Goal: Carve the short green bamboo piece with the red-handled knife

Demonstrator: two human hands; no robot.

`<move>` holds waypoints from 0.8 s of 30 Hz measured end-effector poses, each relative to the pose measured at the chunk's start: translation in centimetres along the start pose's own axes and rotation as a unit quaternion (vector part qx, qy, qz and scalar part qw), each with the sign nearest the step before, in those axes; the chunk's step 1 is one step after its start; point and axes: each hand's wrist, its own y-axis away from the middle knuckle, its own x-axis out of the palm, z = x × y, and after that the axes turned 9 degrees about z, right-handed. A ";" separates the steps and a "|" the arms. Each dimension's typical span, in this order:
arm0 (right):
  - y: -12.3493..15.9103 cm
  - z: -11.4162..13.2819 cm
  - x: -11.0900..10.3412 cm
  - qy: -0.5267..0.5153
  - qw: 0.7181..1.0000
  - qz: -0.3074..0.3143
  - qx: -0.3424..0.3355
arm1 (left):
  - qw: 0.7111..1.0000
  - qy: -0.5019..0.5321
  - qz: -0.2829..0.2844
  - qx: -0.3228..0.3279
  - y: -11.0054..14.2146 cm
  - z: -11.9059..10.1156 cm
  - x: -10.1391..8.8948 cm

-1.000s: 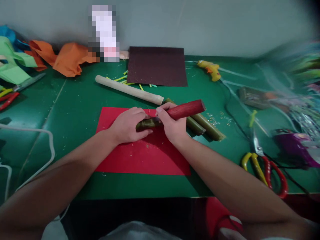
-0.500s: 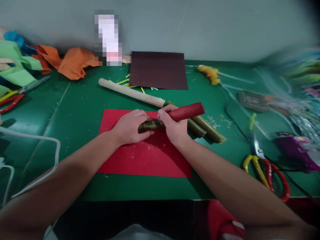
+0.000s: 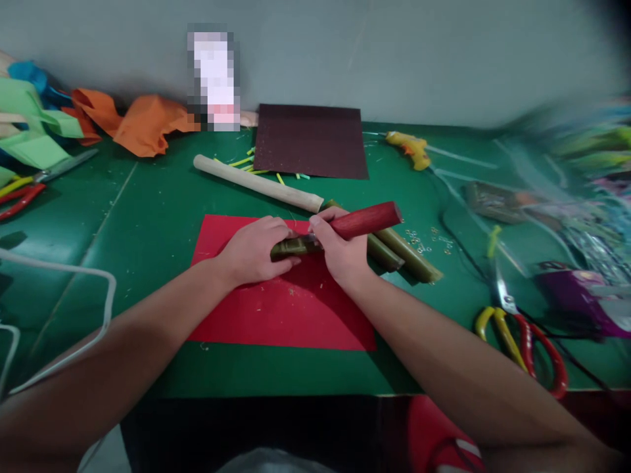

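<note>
Over plain red paper (image 3: 286, 322), right grip (image 3: 344, 253) holds red-handled tool (image 3: 369, 219)

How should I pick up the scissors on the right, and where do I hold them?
Probably by the yellow handle and red handle, coming from the near edge of the table. The scissors lie with both handles toward that edge and their blades pointing away.

Three green bamboo pieces (image 3: 298, 246), one thick red-handled tool (image 3: 367, 220) and one pale round rod (image 3: 259, 182) are counted. Two pairs of red-and-yellow-handled scissors (image 3: 508, 301) are seen, one at the green surface (image 3: 148, 197)'s front edge. One red rectangular sheet (image 3: 315, 322), one dark brown sheet (image 3: 311, 141) and one yellow glue gun (image 3: 415, 152) are found.
</note>
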 end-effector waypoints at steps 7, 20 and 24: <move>0.1 0.1 0.0 0.010 1.000 0.012 -0.003 | 1.000 -0.009 0.000 -0.015 -0.2 -0.1 0.0; 0.2 0.4 0.0 0.021 1.000 -0.005 -0.006 | 0.999 -0.001 0.001 -0.037 -0.3 -0.5 -0.1; 0.2 0.3 0.0 0.021 1.000 -0.015 -0.017 | 0.999 -0.005 0.004 -0.045 -0.4 -0.6 -0.1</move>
